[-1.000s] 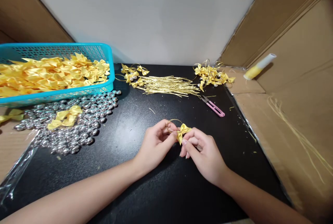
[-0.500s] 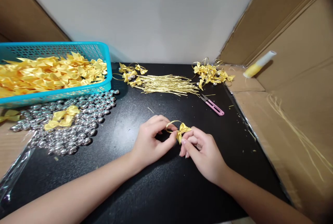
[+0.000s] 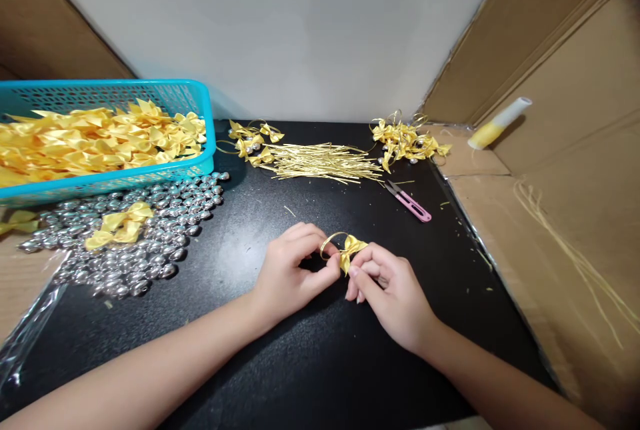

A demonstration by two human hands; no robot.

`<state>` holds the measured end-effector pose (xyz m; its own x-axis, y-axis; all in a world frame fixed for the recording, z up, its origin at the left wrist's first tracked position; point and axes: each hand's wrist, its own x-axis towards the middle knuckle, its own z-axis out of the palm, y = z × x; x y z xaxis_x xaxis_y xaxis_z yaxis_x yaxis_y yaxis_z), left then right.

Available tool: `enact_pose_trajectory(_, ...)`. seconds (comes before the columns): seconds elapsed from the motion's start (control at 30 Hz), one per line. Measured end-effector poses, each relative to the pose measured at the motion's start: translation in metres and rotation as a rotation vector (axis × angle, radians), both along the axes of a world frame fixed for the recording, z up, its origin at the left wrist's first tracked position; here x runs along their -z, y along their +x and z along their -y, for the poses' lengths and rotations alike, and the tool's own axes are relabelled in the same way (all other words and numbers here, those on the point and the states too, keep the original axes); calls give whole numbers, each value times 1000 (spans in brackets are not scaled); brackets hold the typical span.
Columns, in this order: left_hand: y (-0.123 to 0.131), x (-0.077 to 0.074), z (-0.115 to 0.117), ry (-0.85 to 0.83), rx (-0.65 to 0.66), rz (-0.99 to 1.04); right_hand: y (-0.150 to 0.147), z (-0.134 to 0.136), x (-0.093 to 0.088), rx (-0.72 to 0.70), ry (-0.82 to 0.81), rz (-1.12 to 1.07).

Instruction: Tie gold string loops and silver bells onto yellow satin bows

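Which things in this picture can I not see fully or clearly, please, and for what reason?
Head view:
Held bow: partly covered by the right hand.
Blue basket: left end cut off by the left edge.
Lower bows in it: hidden under the top bows.
Pale strands: partly cut off by the right edge.
Scraps on the black table: too small to identify.

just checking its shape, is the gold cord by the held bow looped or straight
Looped: the gold cord curves round beside the yellow bow; its ends cannot be made out.
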<state>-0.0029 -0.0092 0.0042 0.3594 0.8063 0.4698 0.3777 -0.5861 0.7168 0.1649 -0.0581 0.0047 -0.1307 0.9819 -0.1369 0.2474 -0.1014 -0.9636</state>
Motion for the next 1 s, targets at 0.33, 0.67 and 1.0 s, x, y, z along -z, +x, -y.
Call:
enact_pose_trajectory(0.33,-1,1,2,-26,-31,26,1,2,2,-21,10,10)
enact_pose_trajectory(0.67,0,0,2,-30,-34,9,-1,1,-2,-23,-1,12)
enact_pose_trajectory(1.0,0,0,2,-39,-44,3,-1,2,-1,-19,-8,12)
